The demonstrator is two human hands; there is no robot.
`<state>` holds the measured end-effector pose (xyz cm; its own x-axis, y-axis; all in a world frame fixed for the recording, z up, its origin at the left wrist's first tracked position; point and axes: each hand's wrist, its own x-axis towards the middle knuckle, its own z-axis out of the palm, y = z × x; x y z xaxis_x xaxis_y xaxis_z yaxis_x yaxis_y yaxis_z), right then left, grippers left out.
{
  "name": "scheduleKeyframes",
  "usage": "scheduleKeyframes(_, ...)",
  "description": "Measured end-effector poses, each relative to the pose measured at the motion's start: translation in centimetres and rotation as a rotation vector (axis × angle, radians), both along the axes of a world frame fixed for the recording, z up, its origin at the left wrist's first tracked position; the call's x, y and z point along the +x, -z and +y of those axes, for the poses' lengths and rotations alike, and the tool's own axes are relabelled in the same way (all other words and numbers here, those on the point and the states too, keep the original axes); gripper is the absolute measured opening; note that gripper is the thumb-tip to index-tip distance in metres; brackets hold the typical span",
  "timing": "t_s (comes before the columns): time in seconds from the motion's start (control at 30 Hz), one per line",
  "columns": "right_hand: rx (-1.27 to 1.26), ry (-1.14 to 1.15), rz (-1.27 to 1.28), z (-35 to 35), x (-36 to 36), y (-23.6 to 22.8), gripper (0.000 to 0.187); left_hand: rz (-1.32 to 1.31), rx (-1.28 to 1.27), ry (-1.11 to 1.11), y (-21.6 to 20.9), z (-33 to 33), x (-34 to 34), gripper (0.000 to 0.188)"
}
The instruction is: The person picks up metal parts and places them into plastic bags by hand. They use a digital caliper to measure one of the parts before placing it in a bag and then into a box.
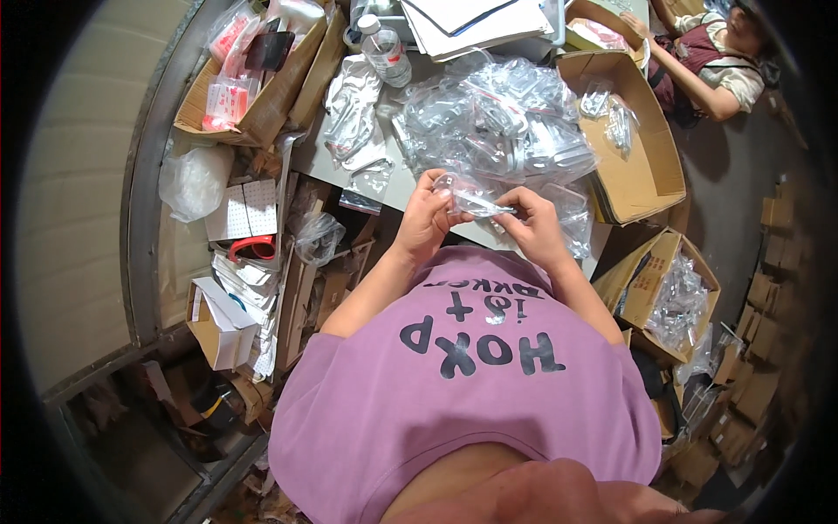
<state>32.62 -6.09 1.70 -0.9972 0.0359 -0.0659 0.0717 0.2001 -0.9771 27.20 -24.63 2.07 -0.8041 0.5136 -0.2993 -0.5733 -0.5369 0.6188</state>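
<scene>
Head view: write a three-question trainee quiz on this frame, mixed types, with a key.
1. True or false: the left hand and the right hand both hold the small clear plastic item.
2. What stands beside the pile of clear plastic bags? A) a hammer B) a bottle C) a kettle
3. Fill in: the open box right of that pile is made of ____.

Key: 1 true; 2 B; 3 cardboard.

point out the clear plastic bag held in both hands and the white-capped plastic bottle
clear plastic bag [472, 197]: head view, on its see-through middle
white-capped plastic bottle [388, 59]: head view, on its body below the cap
</scene>
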Motion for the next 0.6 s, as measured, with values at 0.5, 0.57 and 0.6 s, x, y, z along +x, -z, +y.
scheduleKeyframes(0.5, 0.105, 0.025, 0.051, 3.8, 1.4, -0.3, 0.017, 0.22, -0.243, 0.134, 0.4, 5.5, 1.3, 0.026)
scheduleKeyframes(0.57, 0.116, -0.018, 0.022, 3.8, 1.4, -0.2, 0.018, 0.252, -0.336, 0.184, 0.8, 5.7, 1.6, 0.024)
scheduleKeyframes(0.6, 0.111, -0.038, 0.021, 3.7, 1.4, -0.1, 0.019, 0.269, -0.36, 0.239, 1.9, 5.2, 1.4, 0.021)
